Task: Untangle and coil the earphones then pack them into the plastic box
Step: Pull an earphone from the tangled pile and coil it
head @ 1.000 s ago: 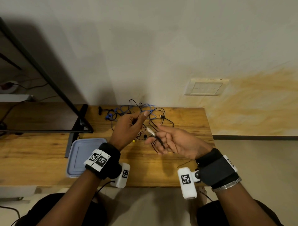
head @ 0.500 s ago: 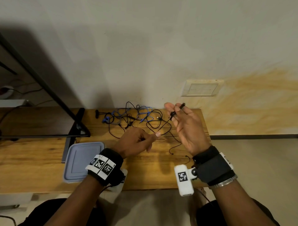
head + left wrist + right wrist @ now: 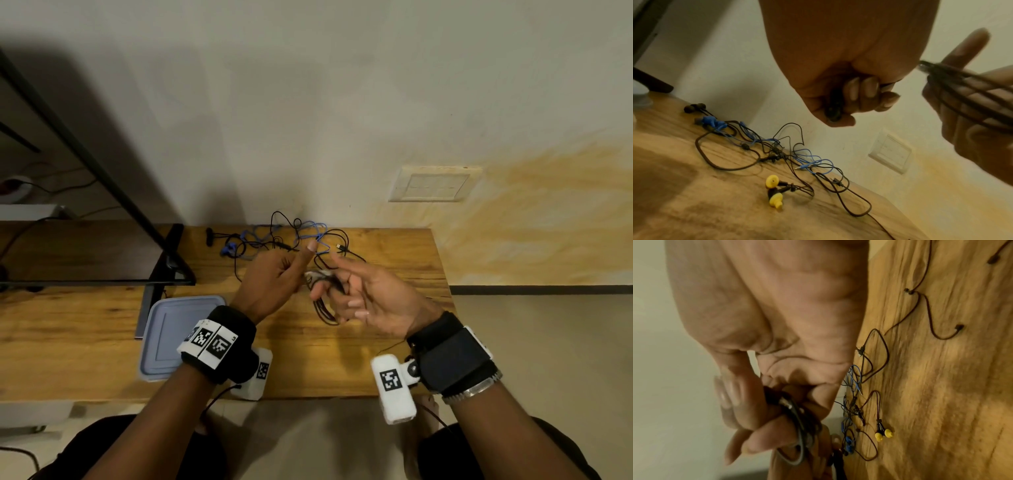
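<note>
My right hand [image 3: 339,291] is raised over the table with a black earphone cable [image 3: 323,313] looped round its fingers; the thumb pins the coils [image 3: 797,418]. Just to its left, my left hand [image 3: 298,270] is curled into a fist with the thumb up and grips the same cable's free end [image 3: 833,105]. The plastic box [image 3: 171,329], bluish with its lid on, lies on the table to the left of my left wrist. Behind the hands, a tangle of black and blue earphones [image 3: 284,236] lies against the wall. A pair with yellow earbuds [image 3: 774,190] lies beneath my left hand.
The wooden table [image 3: 68,325] ends at a white wall with a socket plate [image 3: 433,185]. A black stand with a flat foot [image 3: 161,253] occupies the table's left half. Its slanted pole rises to the upper left. The table's right edge is just beyond my right hand.
Half a second ago my right hand was held open farther back. It has come back toward me and met the left hand, which has risen; more cable now lies round the right fingers.
</note>
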A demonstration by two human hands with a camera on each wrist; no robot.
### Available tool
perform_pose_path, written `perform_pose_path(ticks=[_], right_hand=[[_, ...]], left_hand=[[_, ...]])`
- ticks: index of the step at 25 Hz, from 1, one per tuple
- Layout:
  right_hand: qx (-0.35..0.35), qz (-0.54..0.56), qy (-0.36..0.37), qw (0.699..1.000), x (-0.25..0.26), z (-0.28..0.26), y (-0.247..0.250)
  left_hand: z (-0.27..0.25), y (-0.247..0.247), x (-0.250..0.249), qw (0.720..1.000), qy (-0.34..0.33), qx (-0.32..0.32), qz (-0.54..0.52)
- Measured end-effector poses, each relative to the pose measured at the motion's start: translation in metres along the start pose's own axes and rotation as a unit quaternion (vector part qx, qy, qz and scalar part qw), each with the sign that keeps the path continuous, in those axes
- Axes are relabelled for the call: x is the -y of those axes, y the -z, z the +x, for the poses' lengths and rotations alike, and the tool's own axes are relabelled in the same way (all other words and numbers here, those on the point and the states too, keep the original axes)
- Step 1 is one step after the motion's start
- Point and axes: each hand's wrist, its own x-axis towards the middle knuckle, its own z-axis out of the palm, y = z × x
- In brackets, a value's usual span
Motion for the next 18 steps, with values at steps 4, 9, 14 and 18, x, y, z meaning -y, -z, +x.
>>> perform_pose_path(ticks=[4, 9, 14, 18], right_hand=[[0.014, 0.104, 0.080, 0.991, 0.005, -0.003, 0.003], [-0.095, 0.191, 0.135, 0.968, 0.009, 0.003, 0.000], [-0.155, 0.169, 0.143, 0.963, 0.006, 0.008, 0.000], [-0.174, 0.156, 0.158, 0.959, 0.002, 0.011, -0.001]], left_hand=[[-0.001, -0.005, -0.006, 0.993, 0.016, 0.046, -0.105], [-0.004, -0.004, -0.012, 0.969, 0.033, 0.100, -0.222], [-0.012, -0.023, -0.022, 0.950, 0.047, 0.121, -0.283], [-0.011, -0.030, -0.021, 0.951, 0.052, 0.033, -0.303]])
